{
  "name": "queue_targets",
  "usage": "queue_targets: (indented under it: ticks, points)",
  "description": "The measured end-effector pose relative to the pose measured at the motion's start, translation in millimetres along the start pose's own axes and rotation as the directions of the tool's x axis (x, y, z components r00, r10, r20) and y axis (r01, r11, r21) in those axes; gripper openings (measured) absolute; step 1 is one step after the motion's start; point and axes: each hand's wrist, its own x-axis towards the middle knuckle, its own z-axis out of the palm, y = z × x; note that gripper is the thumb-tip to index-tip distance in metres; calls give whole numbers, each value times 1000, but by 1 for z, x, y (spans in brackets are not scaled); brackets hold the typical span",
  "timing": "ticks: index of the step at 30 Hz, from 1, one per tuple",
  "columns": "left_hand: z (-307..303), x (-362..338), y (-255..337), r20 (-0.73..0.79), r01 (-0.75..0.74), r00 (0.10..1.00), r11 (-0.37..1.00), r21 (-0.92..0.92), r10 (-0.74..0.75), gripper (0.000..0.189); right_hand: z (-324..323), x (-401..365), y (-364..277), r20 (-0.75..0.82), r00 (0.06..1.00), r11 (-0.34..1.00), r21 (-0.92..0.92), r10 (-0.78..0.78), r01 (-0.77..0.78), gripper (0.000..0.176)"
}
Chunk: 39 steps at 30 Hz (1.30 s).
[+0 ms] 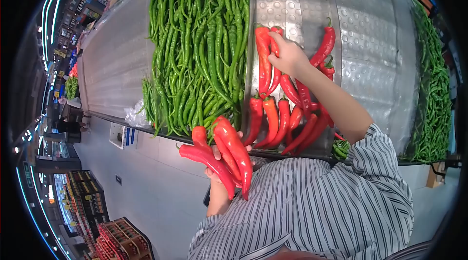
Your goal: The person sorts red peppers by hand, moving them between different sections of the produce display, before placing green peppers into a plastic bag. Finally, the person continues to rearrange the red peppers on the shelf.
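Note:
My left hand [213, 176] is closed around several long red peppers [233, 145], held in front of my striped shirt, just off the display's front edge. Much of its palm and fingers is hidden by them. Over the metal display, my right hand [288, 56] reaches out with its fingers curled on a red pepper [276, 45] at the far end of the red group. Another red pepper [263, 57] lies right beside those fingers. Closer to me, more red peppers [271, 118] rest in a loose row, and one red pepper [325, 45] lies beyond my forearm.
A big heap of long green peppers [200, 55] fills the section left of the red ones, past a low divider. More thin green peppers [434, 79] are piled at the far right. A plastic bag [138, 115] hangs at the front edge. Store shelves [87, 201] stand at lower left.

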Motion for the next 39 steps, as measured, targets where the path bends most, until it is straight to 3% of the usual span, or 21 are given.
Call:
queue_targets:
  ticks: [4, 6, 9, 13, 15, 16, 19, 21, 23, 25, 27, 28, 31, 33, 36, 39]
  points:
    - [-2, -4, 2, 5, -23, 1000, 1000, 13, 23, 43, 14, 8, 2, -23, 999, 990, -134, -32, 29, 64]
    - [-1, -5, 3, 0, -25, 1000, 1000, 16, 25, 44, 7, 4, 1, 117, 993, 973, -233, 31, -3, 69]
    - [1, -6, 0, -19, -36, 999, 999, 22, 36, 44, -3, -4, -4, 186, 982, 986, -165, 40, -9, 74]
    - [0, -6, 0, -50, 7, 999, 997, 71, -3, 45, -6, 3, -4, 158, 986, 977, -193, -55, 85, 79]
    - [2, -4, 0, -48, 24, 999, 998, 55, -21, 44, -8, 4, -6, 151, 987, 923, -373, -46, 100, 81]
    - [3, -2, 0, -46, 31, 999, 999, 43, -29, 44, -9, 1, -4, 149, 988, 923, -372, -44, 97, 81]
    - [-4, -3, 0, 16, 2, 1000, 999, 47, -2, 43, -16, -20, -5, 93, 992, 933, -343, -81, 108, 76]
    - [-5, -6, 3, 18, -6, 1000, 1000, 17, 6, 40, -35, -52, -26, 233, 973, 971, -236, 11, 46, 65]
    - [-7, -9, 2, 12, -10, 1000, 1000, -26, 10, 37, -28, -84, -27, 283, 958, 967, -251, 34, 40, 58]
    - [-7, -8, 1, -7, 11, 1000, 998, -66, -12, 37, -11, -105, -12, 286, 957, 934, -350, 41, 65, 64]
    - [-7, -7, 0, -33, 38, 999, 999, -34, -39, 39, -1, -113, -7, 190, 980, 852, -505, -50, 141, 69]
    - [-7, -5, -2, -43, 42, 998, 998, -39, -43, 39, 1, -113, -9, 222, 975, 805, -574, -23, 150, 77]
    - [-5, 2, -4, -33, 58, 998, 998, -38, -59, 39, 11, -106, -10, 269, 960, 751, -649, 79, 120, 79]
    - [-5, 3, -5, -14, 63, 998, 998, -26, -64, 39, 9, -101, -10, 308, 944, 743, -658, 119, 121, 80]
    - [-4, 1, -3, -20, 54, 998, 998, -41, -55, 39, 1, -97, -13, 245, 966, 799, -596, 82, 83, 78]
    - [-3, -1, -1, 4, 47, 999, 999, -10, -46, 40, -23, -97, -26, 204, 967, 891, -452, 150, -43, 75]
